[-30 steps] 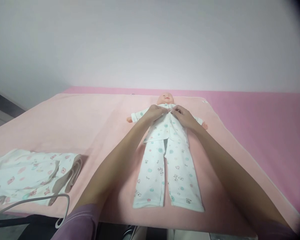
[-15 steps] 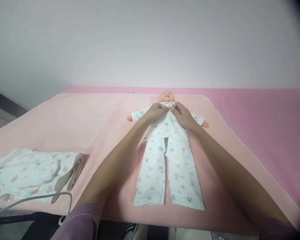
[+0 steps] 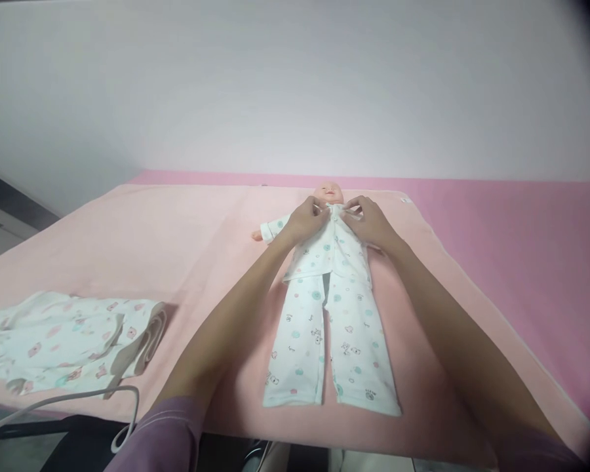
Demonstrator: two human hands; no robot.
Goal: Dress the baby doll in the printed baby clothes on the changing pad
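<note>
A baby doll lies on its back with its head away from me, dressed in a white patterned top and matching white trousers. At the left side of the top's collar is my left hand, its fingers curled on the fabric. My right hand is at the right side of the collar, thumb and fingertips on the cloth. Between the two hands the front of the top shows near the neck. The doll's right-side arm is mostly hidden by my right hand and forearm.
A folded white patterned cloth lies at the left front of the pink mat. A white cable loops over the mat's near left edge. Behind stands a pale wall.
My hands have moved slightly apart at the collar, uncovering the top's front there. My right hand has shifted right and now covers the doll's arm on that side.
</note>
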